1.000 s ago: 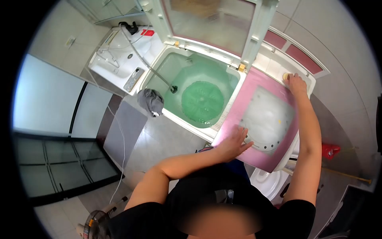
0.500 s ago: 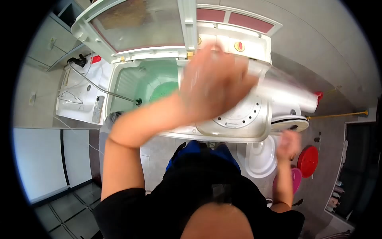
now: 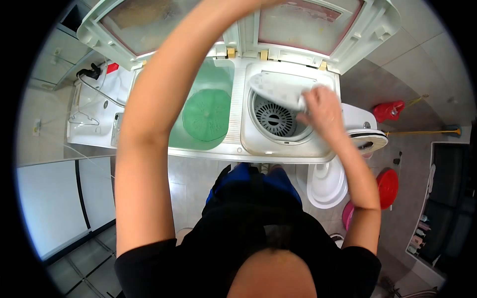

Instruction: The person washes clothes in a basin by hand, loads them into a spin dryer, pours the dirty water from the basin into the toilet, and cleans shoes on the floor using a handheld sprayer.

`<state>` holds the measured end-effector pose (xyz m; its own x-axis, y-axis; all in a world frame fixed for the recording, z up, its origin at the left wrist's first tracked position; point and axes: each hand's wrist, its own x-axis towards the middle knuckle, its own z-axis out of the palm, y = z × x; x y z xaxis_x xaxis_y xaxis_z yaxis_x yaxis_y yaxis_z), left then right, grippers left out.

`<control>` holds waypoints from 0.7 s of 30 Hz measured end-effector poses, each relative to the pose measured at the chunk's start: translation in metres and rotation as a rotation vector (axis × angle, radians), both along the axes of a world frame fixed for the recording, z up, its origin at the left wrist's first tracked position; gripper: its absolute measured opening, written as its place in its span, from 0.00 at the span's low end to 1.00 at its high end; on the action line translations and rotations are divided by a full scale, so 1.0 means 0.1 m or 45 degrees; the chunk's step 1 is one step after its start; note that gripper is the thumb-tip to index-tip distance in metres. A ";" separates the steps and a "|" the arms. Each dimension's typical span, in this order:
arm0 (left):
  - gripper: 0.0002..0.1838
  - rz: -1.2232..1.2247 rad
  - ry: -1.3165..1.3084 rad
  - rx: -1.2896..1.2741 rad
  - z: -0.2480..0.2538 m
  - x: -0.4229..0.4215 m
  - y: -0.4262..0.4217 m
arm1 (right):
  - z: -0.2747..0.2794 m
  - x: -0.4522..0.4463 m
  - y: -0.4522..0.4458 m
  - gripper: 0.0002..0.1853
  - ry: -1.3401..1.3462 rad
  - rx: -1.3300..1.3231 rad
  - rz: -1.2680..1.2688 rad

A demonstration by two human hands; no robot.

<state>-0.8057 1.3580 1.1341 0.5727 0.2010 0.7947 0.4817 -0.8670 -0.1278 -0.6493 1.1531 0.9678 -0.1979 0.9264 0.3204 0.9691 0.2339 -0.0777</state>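
Observation:
My right hand [image 3: 322,110] is closed on the edge of a white round inner lid [image 3: 278,88], tilted up over the spin tub [image 3: 276,119] of a twin-tub washing machine. A black slotted disc shows at the bottom of that tub. My left arm reaches up across the wash tub, and only a sliver of my left hand [image 3: 266,2] shows at the top edge, its fingers hidden. Near it stands the raised spin-side lid [image 3: 308,27]. The wash-side lid [image 3: 149,25] is also raised, above the green wash tub [image 3: 206,116].
On the left, a white sink [image 3: 87,134] holds a hanger and a phone [image 3: 117,130]. To the right are a toilet with its lid up [image 3: 367,141], a white basin [image 3: 327,188], a red basin [image 3: 387,188] and a red-ended item [image 3: 388,111].
The spin-side outer lid has gone from lowered to raised. My left hand has moved up to the top edge. My right hand has come from beside the machine onto the inner lid, which is now tilted.

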 end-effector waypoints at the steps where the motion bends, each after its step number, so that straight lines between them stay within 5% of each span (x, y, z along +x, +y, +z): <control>1: 0.20 -0.058 -0.017 -0.054 -0.24 -0.11 -0.10 | 0.11 0.12 0.18 0.35 -0.085 0.185 -0.011; 3: 0.16 -0.162 -0.059 -0.165 -0.88 -0.37 -0.33 | 0.29 0.31 0.45 0.38 -0.085 0.348 -0.002; 7: 0.20 0.083 0.223 -0.861 -2.24 -1.13 -0.91 | 0.13 0.61 0.88 0.36 -0.117 0.511 -0.040; 9: 0.20 0.247 0.291 -0.948 -2.69 -1.51 -1.16 | -0.03 0.71 1.08 0.32 -0.108 0.620 0.008; 12: 0.19 0.435 0.282 -0.973 -2.98 -1.91 -1.42 | -0.17 0.68 1.20 0.32 -0.138 0.499 -0.242; 15: 0.18 0.560 0.237 -0.940 -3.09 -2.09 -1.47 | -0.42 0.81 1.34 0.28 -0.237 0.679 -0.058; 19: 0.17 0.625 0.210 -0.918 -3.17 -2.17 -1.40 | -0.44 0.39 1.09 0.22 0.112 0.887 -0.042; 21: 0.15 0.623 0.150 -0.912 -3.18 -2.11 -1.37 | -0.75 0.33 0.87 0.20 0.136 0.678 0.160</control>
